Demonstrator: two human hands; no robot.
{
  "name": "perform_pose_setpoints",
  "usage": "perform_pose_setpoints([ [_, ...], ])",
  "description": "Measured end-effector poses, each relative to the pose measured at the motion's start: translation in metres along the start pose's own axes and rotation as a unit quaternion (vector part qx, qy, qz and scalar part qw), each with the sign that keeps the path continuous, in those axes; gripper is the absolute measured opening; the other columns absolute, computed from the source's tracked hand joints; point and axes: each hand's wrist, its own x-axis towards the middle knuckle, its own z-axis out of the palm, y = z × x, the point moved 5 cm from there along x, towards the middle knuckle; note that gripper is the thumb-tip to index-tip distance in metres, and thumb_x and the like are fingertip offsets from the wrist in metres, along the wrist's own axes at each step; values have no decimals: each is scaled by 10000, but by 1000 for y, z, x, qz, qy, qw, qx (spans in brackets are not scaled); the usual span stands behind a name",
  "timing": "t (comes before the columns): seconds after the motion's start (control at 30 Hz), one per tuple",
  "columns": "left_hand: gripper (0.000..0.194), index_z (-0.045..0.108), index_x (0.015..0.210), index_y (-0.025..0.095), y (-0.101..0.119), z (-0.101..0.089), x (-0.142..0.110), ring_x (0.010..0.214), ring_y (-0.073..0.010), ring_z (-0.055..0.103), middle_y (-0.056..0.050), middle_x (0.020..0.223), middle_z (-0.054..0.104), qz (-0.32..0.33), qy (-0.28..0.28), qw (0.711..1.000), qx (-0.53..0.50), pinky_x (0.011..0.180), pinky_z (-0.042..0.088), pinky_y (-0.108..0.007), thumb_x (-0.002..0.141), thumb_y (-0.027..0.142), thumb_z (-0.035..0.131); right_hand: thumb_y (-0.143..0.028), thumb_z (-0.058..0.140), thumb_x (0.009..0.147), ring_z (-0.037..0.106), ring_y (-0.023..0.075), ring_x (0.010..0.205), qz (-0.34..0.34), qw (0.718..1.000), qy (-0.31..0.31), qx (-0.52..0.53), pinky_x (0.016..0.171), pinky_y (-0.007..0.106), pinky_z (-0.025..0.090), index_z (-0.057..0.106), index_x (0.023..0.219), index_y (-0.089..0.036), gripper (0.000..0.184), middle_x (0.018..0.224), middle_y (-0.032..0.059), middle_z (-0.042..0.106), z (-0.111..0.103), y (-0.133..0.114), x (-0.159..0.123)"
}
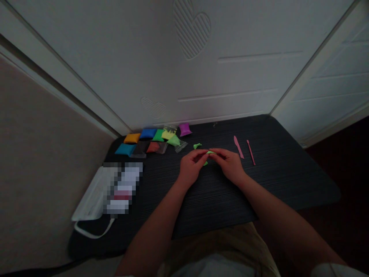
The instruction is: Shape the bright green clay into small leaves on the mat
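Between my two hands, over the middle of the dark table (pixel 198 207), is a small piece of light green modelling clay (pixel 210 152). My left hand (pixel 191 164) pinches it from the left with thumb and fingers. From the other side my right hand (pixel 230 163) closes on the same piece, fingertips nearly meeting those of the left. A second bit of green clay (pixel 205 163) shows just under the left fingertips; whether it touches the table I cannot tell. Beyond the hands lies a small twisted green scrap (pixel 197 146). The fingers hide much of the held clay.
Several coloured clay packets (pixel 148 133) lie at the back left, with a purple one (pixel 185 129) beside them. A pink plastic knife (pixel 238 147) and a thin pink tool (pixel 251 152) rest to the right. A white strapped item (pixel 90 194) is at left. A white panel (pixel 230 77) stands behind.
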Motion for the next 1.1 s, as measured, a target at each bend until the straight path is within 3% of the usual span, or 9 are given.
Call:
perform_pose_setpoints([
  [0.2, 243, 635, 898, 187, -4, -5, 2, 780, -167, 607, -42, 878, 655, -4, 35, 999, 1, 727, 489, -316, 709, 329, 577, -364, 576, 728, 598, 153, 737, -11, 1000, 2, -25, 681, 293, 478, 592, 1018, -231, 319, 848, 23, 653, -2, -4, -1],
  [0.43, 238, 635, 886, 184, -2, -5, 1, 783, -163, 606, -43, 873, 655, -1, 41, 999, -12, 721, 492, -309, 704, 328, 583, -362, 524, 766, 572, 151, 671, -30, 996, 17, -79, 619, 279, 438, 636, 791, -209, 191, 734, 19, 638, -2, -6, 0],
  [0.67, 237, 637, 877, 190, -2, -5, 1, 735, -157, 608, -38, 835, 655, -11, 55, 998, -15, 690, 495, -306, 690, 331, 599, -342, 499, 787, 578, 156, 735, -28, 998, -2, -54, 668, 291, 446, 625, 865, -216, 195, 805, 22, 642, -1, -5, 0],
  [0.87, 272, 616, 879, 156, -13, -10, 7, 689, -143, 621, -34, 770, 660, -45, 76, 988, -123, 710, 497, -321, 666, 324, 624, -345, 457, 812, 576, 159, 829, -26, 1000, -3, -11, 747, 314, 454, 574, 1003, -233, 250, 945, 26, 624, -2, -7, -1],
  [1.1, 236, 583, 842, 160, -18, 2, 6, 704, -141, 623, -26, 773, 652, -80, 5, 980, -184, 721, 503, -328, 653, 288, 638, -318, 482, 801, 556, 149, 735, -50, 997, 7, -61, 671, 281, 435, 599, 880, -208, 179, 811, 22, 614, -2, -9, -1],
])
